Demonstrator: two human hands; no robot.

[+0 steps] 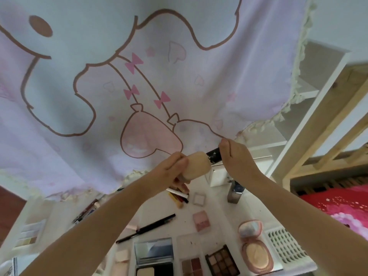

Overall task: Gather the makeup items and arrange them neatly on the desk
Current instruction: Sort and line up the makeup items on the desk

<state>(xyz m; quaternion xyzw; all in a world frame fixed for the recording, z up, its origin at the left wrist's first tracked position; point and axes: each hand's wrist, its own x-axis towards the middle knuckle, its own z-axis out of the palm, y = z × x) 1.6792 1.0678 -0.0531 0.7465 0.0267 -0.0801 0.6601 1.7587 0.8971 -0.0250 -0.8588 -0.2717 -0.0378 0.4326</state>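
Note:
A beige foundation bottle (196,166) with a black cap (214,155) is held up in front of the curtain, above the desk. My left hand (173,172) grips the bottle's body and also holds a slim silver tube (177,192). My right hand (237,156) grips the black cap. On the white desk (157,208) below lie a black pencil (147,228), a pink blush compact (201,220), a small clear square compact (199,199), two eyeshadow palettes (222,259), an open pink powder compact (254,248), a mirrored powder compact (153,255) and a yellow lipstick tube (176,201).
A pink cartoon-print curtain (139,76) hangs over the desk's back. A white box (219,176) and a silver bottle (235,193) stand at the back right. A white perforated tray (284,244) sits at the right edge. Beyond are a wooden bed frame (322,126) and red bedding (338,204).

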